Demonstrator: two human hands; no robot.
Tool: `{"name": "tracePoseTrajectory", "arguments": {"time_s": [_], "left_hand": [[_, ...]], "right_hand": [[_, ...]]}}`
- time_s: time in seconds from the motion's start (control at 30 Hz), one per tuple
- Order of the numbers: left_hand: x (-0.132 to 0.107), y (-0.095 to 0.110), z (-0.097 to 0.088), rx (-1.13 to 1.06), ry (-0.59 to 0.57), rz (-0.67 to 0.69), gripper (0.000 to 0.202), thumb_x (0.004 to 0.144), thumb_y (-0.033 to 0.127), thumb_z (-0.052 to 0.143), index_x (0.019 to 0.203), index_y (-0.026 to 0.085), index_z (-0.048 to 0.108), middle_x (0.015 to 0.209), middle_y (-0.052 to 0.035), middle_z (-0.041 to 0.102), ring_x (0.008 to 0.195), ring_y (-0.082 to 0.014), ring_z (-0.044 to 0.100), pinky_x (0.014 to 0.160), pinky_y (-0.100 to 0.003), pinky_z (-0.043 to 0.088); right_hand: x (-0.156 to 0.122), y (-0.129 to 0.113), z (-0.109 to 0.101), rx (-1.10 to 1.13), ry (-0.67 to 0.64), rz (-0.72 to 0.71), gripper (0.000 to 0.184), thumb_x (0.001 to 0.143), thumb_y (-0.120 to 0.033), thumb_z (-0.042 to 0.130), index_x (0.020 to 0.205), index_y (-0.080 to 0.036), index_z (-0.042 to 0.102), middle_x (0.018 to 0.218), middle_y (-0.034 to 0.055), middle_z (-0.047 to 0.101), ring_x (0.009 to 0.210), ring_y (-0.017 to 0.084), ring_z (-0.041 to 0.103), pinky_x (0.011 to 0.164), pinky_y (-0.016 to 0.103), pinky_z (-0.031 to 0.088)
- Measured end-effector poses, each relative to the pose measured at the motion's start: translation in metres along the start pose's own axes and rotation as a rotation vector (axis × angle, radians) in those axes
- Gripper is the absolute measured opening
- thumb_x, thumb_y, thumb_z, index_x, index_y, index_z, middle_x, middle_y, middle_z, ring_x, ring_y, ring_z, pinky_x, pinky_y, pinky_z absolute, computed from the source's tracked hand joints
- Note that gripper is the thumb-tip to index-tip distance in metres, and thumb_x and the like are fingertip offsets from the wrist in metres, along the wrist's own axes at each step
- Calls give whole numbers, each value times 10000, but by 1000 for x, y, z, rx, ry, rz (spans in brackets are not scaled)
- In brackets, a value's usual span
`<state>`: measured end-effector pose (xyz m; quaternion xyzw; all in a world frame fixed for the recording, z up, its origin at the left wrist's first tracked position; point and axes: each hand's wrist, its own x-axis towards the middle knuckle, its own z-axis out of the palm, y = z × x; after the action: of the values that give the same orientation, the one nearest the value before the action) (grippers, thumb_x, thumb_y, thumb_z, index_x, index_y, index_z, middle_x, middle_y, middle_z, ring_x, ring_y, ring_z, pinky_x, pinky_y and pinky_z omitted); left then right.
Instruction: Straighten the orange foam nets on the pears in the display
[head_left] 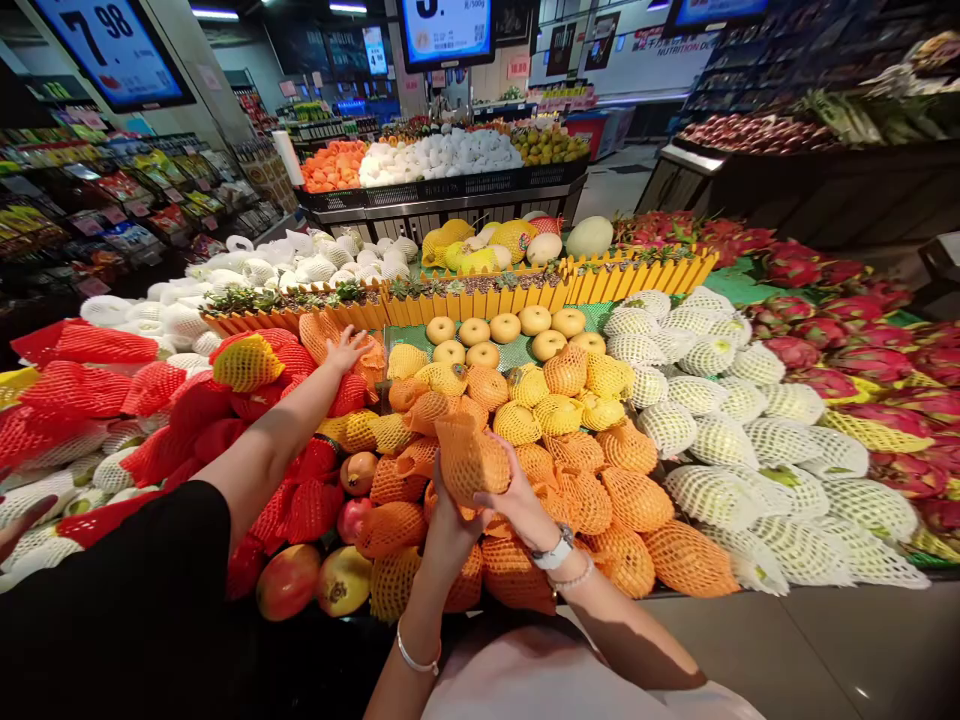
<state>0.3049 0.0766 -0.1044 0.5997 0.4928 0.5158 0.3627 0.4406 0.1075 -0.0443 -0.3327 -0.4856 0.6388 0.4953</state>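
Fruit fills the sloping display table (825, 620) across the whole frame: white-netted fruit (750, 440) at centre right, red-netted fruit (112, 400) at the left, dragon fruit (847, 350) at the right edge. Orange-netted fruit (600, 500) is heaped in the lower middle, with bare yellow pears (504, 327) behind it beside a yellow picket divider (525, 295). Another person's arm (255, 450) in a black sleeve reaches from the lower left, hand resting on the nets. At lower centre, one orange-netted piece (471, 458) is lifted just above the heap, the left hand (448, 530) and right hand (517, 505) with fingers clamped on its sides. Bare mangoes (315, 578) lie lower left.
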Motion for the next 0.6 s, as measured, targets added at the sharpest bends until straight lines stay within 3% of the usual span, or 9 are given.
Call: {"name": "tracePoseTrajectory", "arguments": {"time_s": [0.07,0.13,0.23,0.3,0.4,0.5,0.6], "left_hand": [[-3,11,-11,47,-88,-77,1032,777,355,680,1531,390,-24,1444,-54,456,1250,-263,530,1046,-530,398],[-9,21,-28,83,-154,-129,981,802,403,673,1531,405,17,1443,-47,459,1222,-232,550,1072,-504,385],[-22,23,-54,97,-78,-146,866,872,446,594,1508,485,7,1461,-15,444,1275,-202,517,1101,-508,353],[-32,15,-68,123,10,-138,828,867,460,590,1510,483,69,1406,-11,501,1279,-223,517,1091,-516,362],[-45,-2,-81,147,97,-130,758,849,457,594,1501,458,208,1332,-9,562,1268,-266,525,1065,-551,381],[-55,-12,-88,126,129,-155,644,854,448,574,1444,508,322,1291,8,588,1238,-284,546,1047,-580,399],[-64,-9,-94,118,158,-189,543,869,437,567,1385,506,413,1284,10,593,1241,-283,545,1062,-594,393]], "right_hand": [[20,-17,-12,-73,66,-12,840,642,-281,830,1355,-253,387,1402,88,466,1265,233,482,1096,379,386],[57,-38,-33,-254,155,-115,868,613,-315,844,1343,-183,394,1360,131,476,1207,247,500,1048,364,416],[130,-63,-76,-698,315,-369,879,617,-290,817,1358,-67,400,1358,194,432,1226,257,443,1072,350,352],[177,-69,-100,-1001,409,-288,882,633,-249,788,1397,-58,391,1311,206,439,1203,261,452,1041,348,362],[222,-60,-121,-1215,381,-117,908,637,-215,778,1445,-95,382,1292,216,427,1131,270,520,984,342,386],[238,-39,-127,-1331,348,22,911,667,-243,770,1467,-87,363,1282,255,438,1122,306,541,972,379,385],[241,-28,-126,-1377,370,132,951,671,-312,779,1479,-61,346,1295,313,430,1186,395,488,989,499,348]]}}
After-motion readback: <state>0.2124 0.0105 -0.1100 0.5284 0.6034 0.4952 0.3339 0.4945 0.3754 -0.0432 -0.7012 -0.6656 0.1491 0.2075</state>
